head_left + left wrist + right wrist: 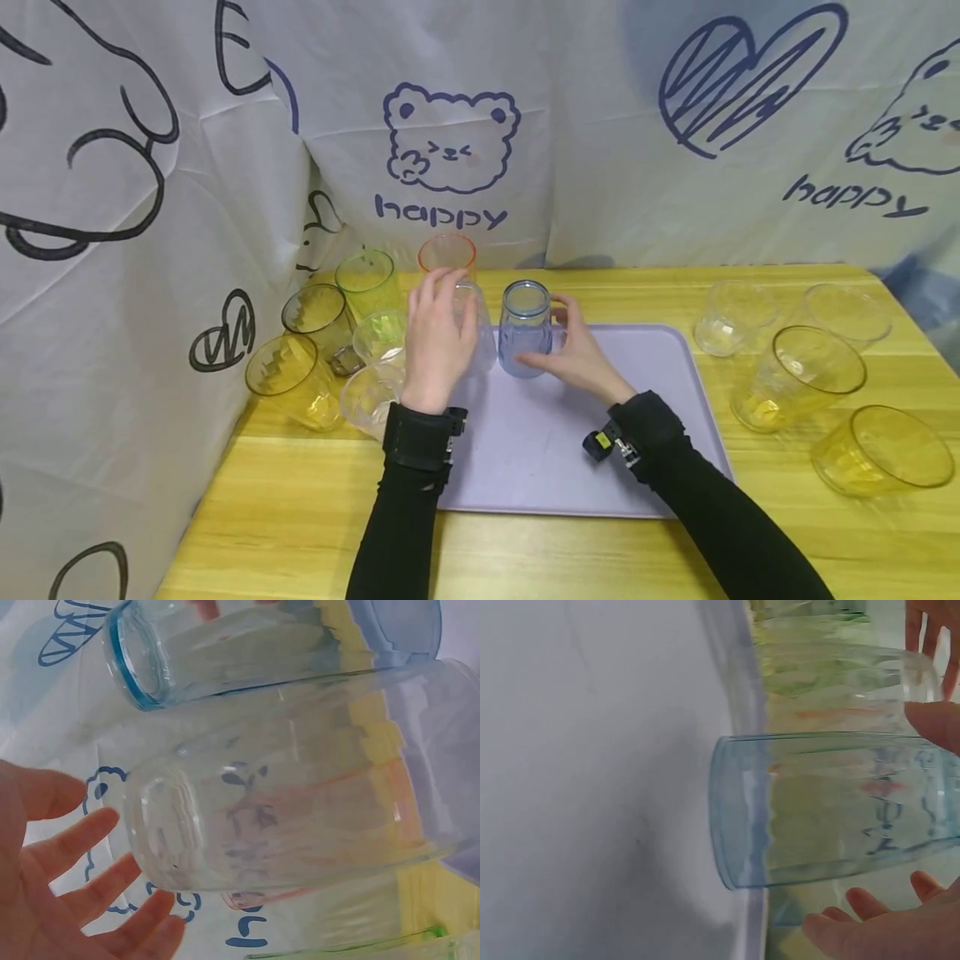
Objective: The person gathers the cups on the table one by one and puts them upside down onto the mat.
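Observation:
An upside-down blue glass [525,333] stands on the lilac tray [600,467] near its back edge. My right hand [581,354] is around its right side, thumb in front and fingers behind; in the right wrist view, a gap shows between the fingers [866,904] and the blue glass [817,814]. To its left is an upside-down clear glass [483,333], partly hidden by my left hand [438,337]. The left wrist view shows that hand [67,877] with its fingers spread beside the base of the clear glass [285,802].
Left of the tray stand several glasses, including a green-rimmed glass [366,279], a brown glass [318,312] and a yellow glass [292,383]. An orange-rimmed glass [447,250] is behind. More glasses, among them a yellow one [881,454], stand on the right. A printed curtain [585,167] hangs behind.

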Demonstrator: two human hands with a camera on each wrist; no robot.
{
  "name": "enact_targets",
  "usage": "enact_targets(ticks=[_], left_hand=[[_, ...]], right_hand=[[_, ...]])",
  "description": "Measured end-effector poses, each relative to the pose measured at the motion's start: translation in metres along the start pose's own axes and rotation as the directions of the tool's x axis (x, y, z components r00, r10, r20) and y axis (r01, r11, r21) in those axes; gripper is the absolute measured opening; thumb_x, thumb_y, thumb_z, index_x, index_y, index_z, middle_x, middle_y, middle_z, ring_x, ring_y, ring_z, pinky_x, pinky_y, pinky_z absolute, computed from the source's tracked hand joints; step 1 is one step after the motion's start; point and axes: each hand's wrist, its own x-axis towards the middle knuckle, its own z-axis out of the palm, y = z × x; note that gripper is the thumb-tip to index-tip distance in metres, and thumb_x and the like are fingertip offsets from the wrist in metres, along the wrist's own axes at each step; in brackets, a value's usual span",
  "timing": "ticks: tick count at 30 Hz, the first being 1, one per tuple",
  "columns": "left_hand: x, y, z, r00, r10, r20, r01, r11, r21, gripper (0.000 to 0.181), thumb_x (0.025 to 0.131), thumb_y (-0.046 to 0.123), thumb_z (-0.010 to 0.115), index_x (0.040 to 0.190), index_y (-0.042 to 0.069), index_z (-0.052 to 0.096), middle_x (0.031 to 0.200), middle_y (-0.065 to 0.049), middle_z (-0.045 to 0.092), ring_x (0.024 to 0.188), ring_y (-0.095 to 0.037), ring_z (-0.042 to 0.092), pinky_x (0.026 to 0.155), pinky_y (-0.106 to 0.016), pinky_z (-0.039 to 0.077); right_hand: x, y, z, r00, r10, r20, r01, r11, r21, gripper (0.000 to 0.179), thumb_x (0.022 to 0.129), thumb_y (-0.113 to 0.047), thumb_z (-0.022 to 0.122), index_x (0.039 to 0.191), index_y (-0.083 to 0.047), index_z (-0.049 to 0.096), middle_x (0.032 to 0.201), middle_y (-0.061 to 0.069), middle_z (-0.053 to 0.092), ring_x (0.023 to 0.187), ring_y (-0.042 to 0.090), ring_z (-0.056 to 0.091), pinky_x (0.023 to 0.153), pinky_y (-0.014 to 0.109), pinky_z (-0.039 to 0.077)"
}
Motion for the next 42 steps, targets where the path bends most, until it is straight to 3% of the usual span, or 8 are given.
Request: enact_targets(ticks=[6,11,17,24,34,42], left_hand=[[0.001,0.014,0.001,0.988,0.101,-0.115,-0.107,0.993,-0.05,0.033,0.099,0.011,0.053,0.129,0.003,0.062,0.135,-0.017,0.06,0.127,-0.037,0.054,0.11,-0.048,0.044],[-0.003,0.029,0.01,0.974,0.181,-0.138,-0.194,0.977,-0.089,0.033,0.096,0.009,0.054,0.127,0.004,0.063,0.131,-0.015,0.062,0.125,-0.033,0.056,0.108,-0.046,0.047],[-0.01,0.055,0.027,0.958,0.275,-0.085,-0.283,0.953,-0.106,0.034,0.096,0.012,0.054,0.129,0.008,0.062,0.133,-0.012,0.062,0.125,-0.03,0.057,0.107,-0.042,0.049],[-0.011,0.087,0.04,0.935,0.354,0.003,-0.352,0.931,-0.095,0.037,0.096,0.014,0.057,0.133,0.011,0.06,0.138,-0.009,0.06,0.129,-0.028,0.056,0.111,-0.04,0.048],[-0.02,0.12,0.059,0.88,0.442,0.175,-0.447,0.894,-0.012,0.04,0.098,0.022,0.057,0.138,0.016,0.058,0.141,-0.006,0.058,0.13,-0.023,0.056,0.111,-0.033,0.047],[-0.029,0.134,0.073,0.84,0.478,0.258,-0.504,0.863,0.041,0.04,0.1,0.025,0.055,0.14,0.018,0.057,0.143,-0.003,0.059,0.132,-0.022,0.056,0.112,-0.032,0.047]], right_hand=[[-0.017,-0.003,-0.013,0.99,-0.087,-0.109,0.092,0.995,0.038,0.079,0.09,-0.01,0.071,0.152,-0.003,0.023,0.155,0.027,0.033,0.149,0.044,0.03,0.125,0.059,0.024],[-0.032,-0.007,-0.027,0.96,-0.132,-0.249,0.152,0.986,0.065,0.065,0.092,0.002,0.063,0.148,0.001,0.031,0.151,0.025,0.04,0.146,0.041,0.036,0.125,0.055,0.028],[-0.052,-0.015,-0.051,0.923,-0.16,-0.351,0.168,0.986,-0.009,0.061,0.091,0.004,0.063,0.145,0.004,0.034,0.148,0.022,0.042,0.143,0.038,0.038,0.123,0.056,0.03],[-0.073,-0.02,-0.086,0.865,-0.252,-0.434,0.198,0.966,-0.166,0.063,0.088,0.004,0.066,0.143,0.006,0.037,0.146,0.025,0.044,0.14,0.041,0.04,0.119,0.062,0.033],[-0.108,-0.021,-0.136,0.802,-0.258,-0.539,0.069,0.935,-0.347,0.071,0.084,-0.004,0.067,0.147,0.004,0.036,0.147,0.029,0.043,0.138,0.046,0.039,0.117,0.061,0.031],[-0.132,-0.011,-0.166,0.772,-0.195,-0.605,-0.119,0.89,-0.439,0.076,0.084,-0.01,0.066,0.151,0.002,0.033,0.151,0.033,0.037,0.138,0.053,0.035,0.118,0.065,0.027]])
